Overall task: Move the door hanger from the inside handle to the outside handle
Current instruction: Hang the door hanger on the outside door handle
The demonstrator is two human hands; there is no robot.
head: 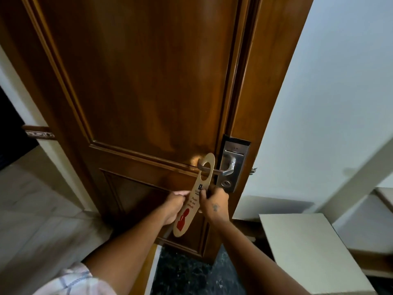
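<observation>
A beige door hanger (191, 201) with red print and a red figure hangs with its round hole over the metal lever handle (221, 171) of the brown wooden door (138, 81). The handle belongs to a steel card-lock plate (232, 165) at the door's right edge. My left hand (174, 207) pinches the hanger's left edge at mid-height. On the hanger's right edge, just below the lock plate, my right hand (213, 204) grips it. The hanger tilts down and to the left. Its lower end hangs free between my forearms.
The door stands ajar, and its edge meets a white wall (319, 103) on the right. A white flat-topped box or cabinet (308, 248) stands at lower right. Dark speckled flooring (187, 273) lies under the door, pale tiles (32, 209) to the left.
</observation>
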